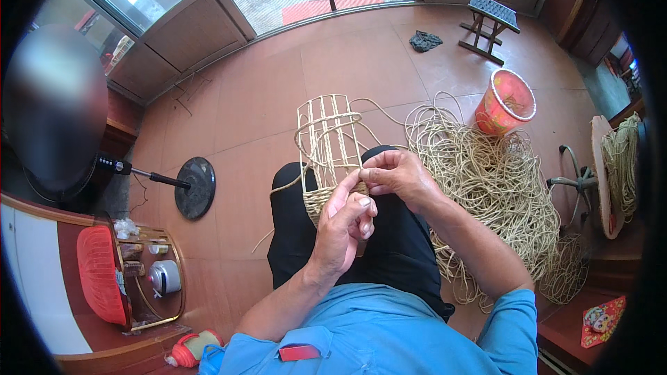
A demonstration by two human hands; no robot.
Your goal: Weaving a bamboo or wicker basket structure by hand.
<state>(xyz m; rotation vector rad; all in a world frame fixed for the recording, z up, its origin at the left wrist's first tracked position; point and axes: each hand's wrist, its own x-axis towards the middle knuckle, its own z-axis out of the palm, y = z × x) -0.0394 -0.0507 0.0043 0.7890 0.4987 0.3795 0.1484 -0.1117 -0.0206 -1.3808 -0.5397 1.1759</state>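
A narrow frame (321, 106) of slim pale rods stands tilted over my lap, its lower part woven with straw-coloured cord (314, 199). One loose loop of cord hangs round the rods above the weave. At the frame's right edge my right hand (401, 179) is closed, thumb and forefinger pinching the cord. Just below it is my left hand (342, 226), its forefinger reaching up to the right fingertips and its other fingers curled in. Whatever those curled fingers hold is hidden. My left hand also covers the frame's lower right corner.
A big tangled heap of cord (486, 194) spreads over the floor at my right, beside a red bucket (506, 101). Farther off are a small folding stool (492, 24) and a dark crumpled bag (425, 41). At left stand a fan base (195, 188) and a shelf with a kettle (165, 278).
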